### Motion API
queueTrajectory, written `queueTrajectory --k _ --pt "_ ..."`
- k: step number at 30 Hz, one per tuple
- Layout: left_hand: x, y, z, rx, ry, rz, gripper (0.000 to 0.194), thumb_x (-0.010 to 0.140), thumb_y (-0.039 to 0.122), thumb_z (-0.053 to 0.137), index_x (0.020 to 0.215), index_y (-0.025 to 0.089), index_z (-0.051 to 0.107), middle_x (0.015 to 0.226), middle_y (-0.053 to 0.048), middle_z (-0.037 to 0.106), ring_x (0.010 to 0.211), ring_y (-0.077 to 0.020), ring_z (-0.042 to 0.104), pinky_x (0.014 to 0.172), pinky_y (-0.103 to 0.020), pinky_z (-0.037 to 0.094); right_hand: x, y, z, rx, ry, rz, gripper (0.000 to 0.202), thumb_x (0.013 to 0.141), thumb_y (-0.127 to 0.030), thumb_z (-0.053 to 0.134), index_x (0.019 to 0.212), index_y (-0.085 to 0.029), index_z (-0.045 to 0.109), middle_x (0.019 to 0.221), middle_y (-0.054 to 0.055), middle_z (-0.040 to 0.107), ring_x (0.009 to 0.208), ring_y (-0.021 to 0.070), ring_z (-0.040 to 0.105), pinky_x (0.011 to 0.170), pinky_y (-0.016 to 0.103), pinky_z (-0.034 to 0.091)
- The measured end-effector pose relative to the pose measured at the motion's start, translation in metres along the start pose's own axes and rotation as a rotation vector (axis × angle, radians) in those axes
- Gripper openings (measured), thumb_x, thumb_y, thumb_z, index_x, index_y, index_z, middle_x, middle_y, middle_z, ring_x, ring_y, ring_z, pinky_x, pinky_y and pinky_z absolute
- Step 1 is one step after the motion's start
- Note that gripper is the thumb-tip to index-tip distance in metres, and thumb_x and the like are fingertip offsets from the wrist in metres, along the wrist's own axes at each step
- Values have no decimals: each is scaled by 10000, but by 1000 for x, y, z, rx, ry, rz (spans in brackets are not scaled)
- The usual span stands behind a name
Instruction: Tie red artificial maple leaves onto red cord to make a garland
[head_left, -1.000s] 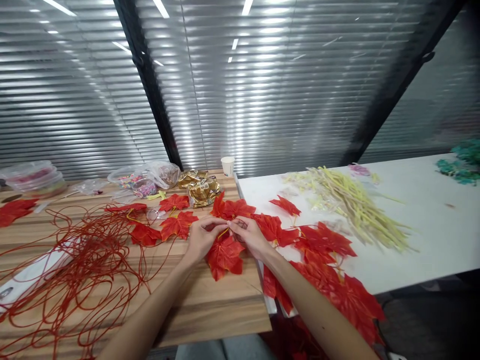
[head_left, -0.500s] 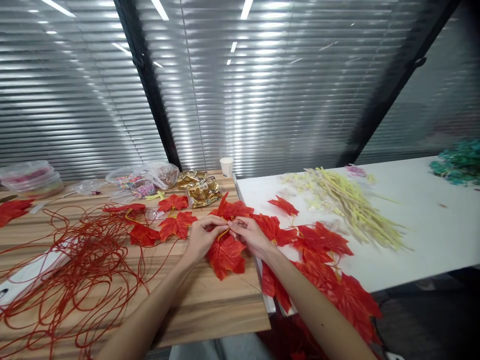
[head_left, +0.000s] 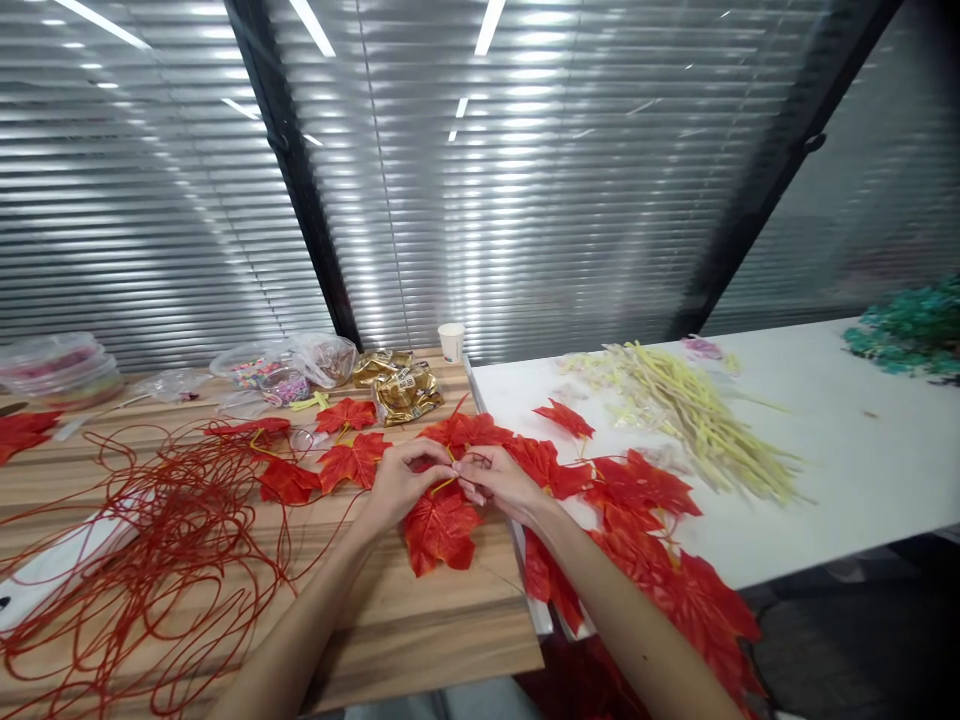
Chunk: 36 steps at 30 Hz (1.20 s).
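Note:
My left hand [head_left: 401,480] and my right hand [head_left: 499,480] meet over the seam between a wooden table [head_left: 420,620] and a white table [head_left: 862,460]. Both pinch the yellow stem [head_left: 448,484] of a red artificial maple leaf [head_left: 439,525], which lies below my fingers on the wood. A second red leaf [head_left: 465,432] sits just behind my hands. A red cord [head_left: 150,540] runs from my left hand into a loose tangle on the left, with leaves [head_left: 349,458] strung along it.
More red leaves [head_left: 645,495] spread right and hang over the near edge. A heap of pale yellow stems [head_left: 697,415] lies on the white table, green foliage [head_left: 911,330] at far right. Gold packets [head_left: 401,385], plastic bags [head_left: 300,360], a paper cup [head_left: 451,341] stand behind.
My hands have stayed together on the stem, shifting slightly. The leaf below them has slid a little left and the view has tilted slightly.

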<state>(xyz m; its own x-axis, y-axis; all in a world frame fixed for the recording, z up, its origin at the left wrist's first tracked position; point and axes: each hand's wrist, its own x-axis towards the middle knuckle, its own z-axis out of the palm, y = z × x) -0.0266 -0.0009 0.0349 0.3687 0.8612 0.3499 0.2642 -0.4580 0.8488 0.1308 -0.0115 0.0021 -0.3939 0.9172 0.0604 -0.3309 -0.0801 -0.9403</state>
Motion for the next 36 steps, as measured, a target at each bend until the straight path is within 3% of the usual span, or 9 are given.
queueTrajectory --k 7,11,17,22,25,27,30,33,36 --pt "1 -13 -1 17 -93 -36 141 705 273 605 690 133 599 702 -45 630 675 -146 572 661 -254 447 0 2 1 -15 40 14 285 674 -391 651 643 -143 512 504 -40 502 408 59 440 415 186 311" --pt "0 -18 -3 131 -157 57 150 772 286 525 739 145 564 737 -34 608 708 -142 552 676 -251 425 0 2 3 6 35 52 284 662 -411 650 709 -161 525 548 -39 521 454 71 476 428 182 324" --pt "-3 -16 -2 387 -97 196 182 833 211 390 723 169 530 703 -17 547 674 -129 498 637 -233 389 4 4 6 -26 65 -31 244 706 -404 608 741 -183 511 583 -47 519 478 62 451 428 173 292" --pt "-2 -9 0 286 16 131 163 810 282 458 888 167 543 851 -44 597 801 -155 546 752 -268 418 8 8 3 -33 194 -175 209 679 -343 649 738 -173 542 659 -25 553 615 86 509 579 200 381" --pt "-3 -3 1 228 70 77 360 713 338 592 1026 176 518 1036 -72 575 976 -200 524 885 -328 383 9 7 0 23 322 -227 214 646 -320 679 741 -171 557 684 -24 556 643 88 509 615 207 391" --pt "-4 1 2 119 4 2 412 638 333 665 1000 179 539 1056 -70 573 1002 -218 520 910 -349 375 10 6 -3 71 398 -229 234 619 -315 697 748 -170 566 675 -29 556 624 84 502 603 205 390" --pt "-6 3 5 -284 -103 -217 431 620 314 688 1001 171 545 1029 -71 598 959 -216 559 862 -342 426 11 4 -7 143 485 -218 264 586 -310 718 754 -167 574 676 -31 568 615 81 509 601 205 398" --pt "-7 3 7 -709 -88 -408 393 658 274 668 1014 159 546 979 -78 623 911 -198 589 809 -316 469 13 3 -12 209 534 -220 279 571 -313 726 750 -162 574 677 -30 577 608 82 523 589 203 410" --pt "-6 -1 6 -930 -29 -535 244 684 182 646 916 160 575 831 -40 643 761 -146 613 718 -278 507 15 3 -16 269 544 -192 296 560 -322 731 758 -166 576 675 -32 584 574 81 531 546 201 422"
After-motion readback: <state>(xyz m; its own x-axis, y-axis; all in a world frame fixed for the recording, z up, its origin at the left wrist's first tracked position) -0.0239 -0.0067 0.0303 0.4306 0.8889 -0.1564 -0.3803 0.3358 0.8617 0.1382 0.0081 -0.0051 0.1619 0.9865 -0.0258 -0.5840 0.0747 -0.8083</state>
